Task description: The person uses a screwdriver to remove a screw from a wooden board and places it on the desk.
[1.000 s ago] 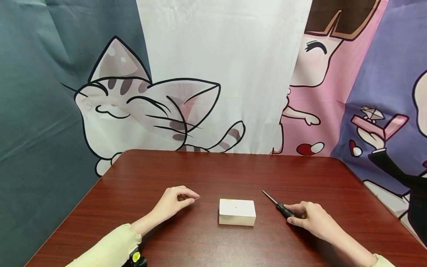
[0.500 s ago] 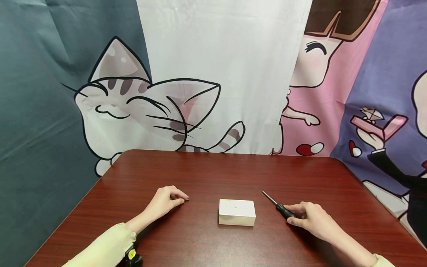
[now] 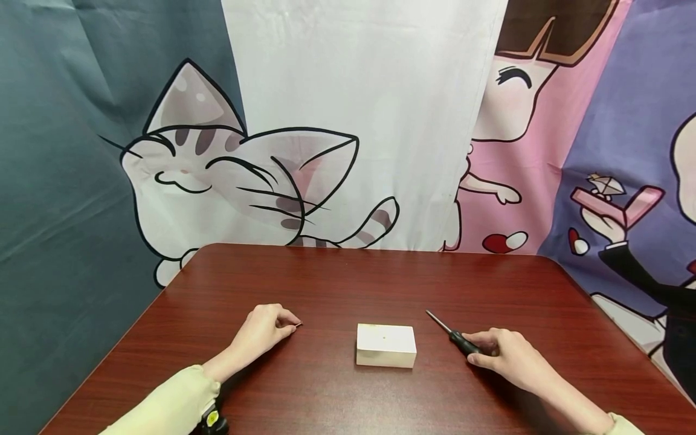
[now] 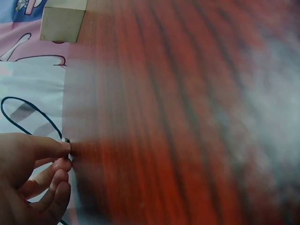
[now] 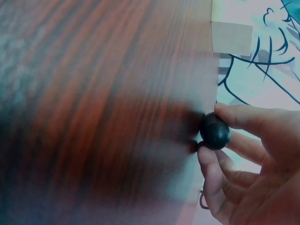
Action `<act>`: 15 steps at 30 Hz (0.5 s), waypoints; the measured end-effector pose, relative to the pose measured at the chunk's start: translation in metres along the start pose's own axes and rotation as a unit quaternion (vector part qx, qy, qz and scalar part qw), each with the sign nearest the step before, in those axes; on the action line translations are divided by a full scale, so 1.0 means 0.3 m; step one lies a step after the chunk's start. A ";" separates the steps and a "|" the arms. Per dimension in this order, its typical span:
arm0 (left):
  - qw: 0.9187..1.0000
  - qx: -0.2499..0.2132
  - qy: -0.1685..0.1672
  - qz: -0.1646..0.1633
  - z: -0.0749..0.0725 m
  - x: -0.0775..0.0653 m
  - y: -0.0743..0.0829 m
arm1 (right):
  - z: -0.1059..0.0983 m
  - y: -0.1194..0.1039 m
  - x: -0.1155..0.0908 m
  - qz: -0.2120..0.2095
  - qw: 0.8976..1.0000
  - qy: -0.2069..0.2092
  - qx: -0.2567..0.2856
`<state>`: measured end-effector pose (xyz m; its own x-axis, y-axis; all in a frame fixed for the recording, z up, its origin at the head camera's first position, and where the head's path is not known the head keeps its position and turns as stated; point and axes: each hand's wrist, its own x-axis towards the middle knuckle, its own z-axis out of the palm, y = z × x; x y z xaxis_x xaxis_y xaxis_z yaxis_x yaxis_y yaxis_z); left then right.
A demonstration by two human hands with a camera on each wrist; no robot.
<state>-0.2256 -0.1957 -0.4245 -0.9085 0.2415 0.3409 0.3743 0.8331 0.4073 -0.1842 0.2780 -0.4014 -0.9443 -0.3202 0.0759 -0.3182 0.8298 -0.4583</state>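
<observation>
My left hand (image 3: pixel 261 329) is low over the table, left of the block, with thumb and fingertips pinching a small screw (image 3: pixel 299 325). Only a tiny bit of that screw (image 4: pixel 66 140) shows in the left wrist view; the fingers hide the rest. A pale wooden block (image 3: pixel 386 345) lies between the hands, with a small dark hole or mark on its top. To its right, my right hand (image 3: pixel 511 356) holds a screwdriver (image 3: pixel 462 343) by its dark handle, the metal shaft slanting away to the far left. The right wrist view shows the handle's round end (image 5: pixel 215 133) between thumb and fingers.
Everything rests on a reddish-brown wooden table (image 3: pixel 326 278) with rounded far corners. Behind it hangs a cartoon-printed cloth (image 3: pixel 348 72) with a cat and figures. A dark device with a yellow mark (image 3: pixel 213 418) sits at the left wrist.
My left hand has drawn back to the left, away from the block, carrying the screw; the movement is slower in the last half second. Right hand, screwdriver and block stay put.
</observation>
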 end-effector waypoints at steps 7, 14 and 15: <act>1.000 0.015 -0.011 -0.023 -0.017 -0.005 0.007 | -0.004 -0.004 0.000 0.009 1.000 -0.004 0.001; 0.999 0.012 -0.007 -0.034 -0.024 0.008 -0.022 | -0.003 -0.008 0.000 0.008 1.000 -0.005 0.001; 0.999 0.011 -0.006 -0.036 -0.024 0.009 -0.025 | -0.002 -0.008 0.000 0.010 1.000 -0.005 0.001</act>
<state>-0.2294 -0.2049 -0.4205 -0.9355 0.1865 0.3003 0.3036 0.8590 0.4123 -0.1836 0.2762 -0.3996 -0.9497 -0.3077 0.0582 -0.2989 0.8354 -0.4612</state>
